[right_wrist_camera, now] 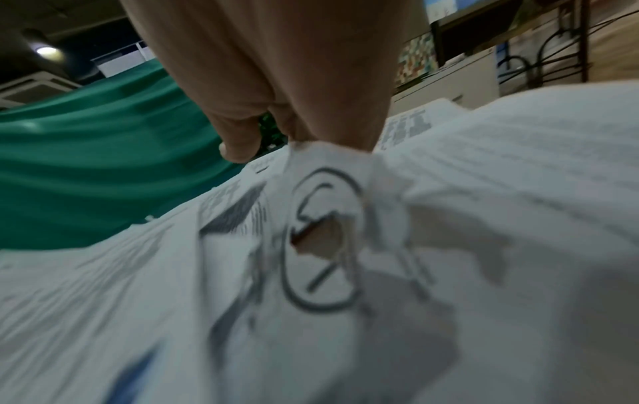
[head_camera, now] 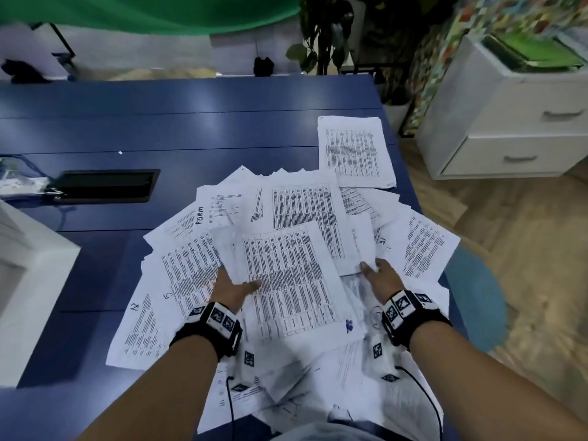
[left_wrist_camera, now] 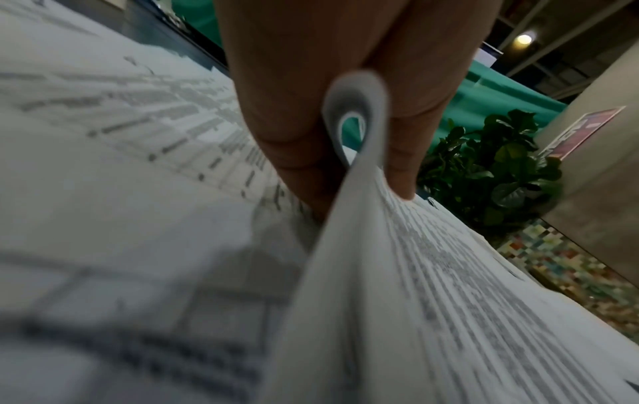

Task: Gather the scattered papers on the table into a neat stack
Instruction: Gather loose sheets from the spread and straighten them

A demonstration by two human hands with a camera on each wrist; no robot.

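Several printed white papers [head_camera: 296,237] lie fanned in a loose heap on the blue table [head_camera: 191,132]. One table-printed sheet [head_camera: 353,151] lies apart at the far right edge. My left hand [head_camera: 235,281] grips the left edge of the top sheets [head_camera: 286,281], thumb on top, fingers underneath. In the left wrist view, thumb [left_wrist_camera: 404,164] and fingers [left_wrist_camera: 294,136] pinch a curled paper edge [left_wrist_camera: 356,109]. My right hand [head_camera: 375,272] holds the sheets at their right side. In the right wrist view, a sheet with a circled number [right_wrist_camera: 321,246] bunches at the fingers [right_wrist_camera: 328,123].
A black cable hatch [head_camera: 105,186] is set into the table at the left, with a white box [head_camera: 25,281] nearer me. A white drawer cabinet [head_camera: 509,122] stands on the floor to the right. A plant [head_camera: 324,43] and a green cloth [head_camera: 143,11] are beyond the table.
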